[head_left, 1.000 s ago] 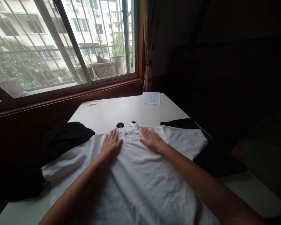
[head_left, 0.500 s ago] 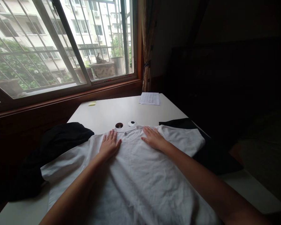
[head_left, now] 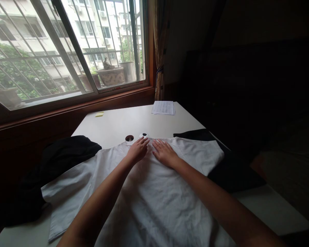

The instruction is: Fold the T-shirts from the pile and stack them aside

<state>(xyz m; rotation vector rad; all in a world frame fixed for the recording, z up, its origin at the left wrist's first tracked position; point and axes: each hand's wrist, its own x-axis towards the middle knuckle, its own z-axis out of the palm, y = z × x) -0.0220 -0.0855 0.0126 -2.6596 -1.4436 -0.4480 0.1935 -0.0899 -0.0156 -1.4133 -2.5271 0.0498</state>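
Note:
A white T-shirt [head_left: 154, 192] lies spread over the table, its collar end away from me and its sleeves out to both sides. My left hand [head_left: 138, 149] is over the collar, fingers stretched out, hiding much of the neckline. Just right of it, my right hand [head_left: 165, 153] lies flat on the shirt near the right shoulder, fingers extended. Neither hand grasps the cloth. Beyond the collar are a round hole [head_left: 129, 138] in the tabletop and a white ring-shaped piece [head_left: 144, 135] with a dark centre.
Dark cloth [head_left: 69, 151] is heaped at the left, and more black fabric [head_left: 237, 175] lies under the right sleeve. Papers [head_left: 163, 107] and a yellow note [head_left: 99, 114] rest at the far end of the white table [head_left: 118, 123]. A barred window [head_left: 67, 51] stands behind.
My left hand has moved right, from the left shoulder to the collar, close to my right hand. The right hand stays at nearly the same place on the shirt.

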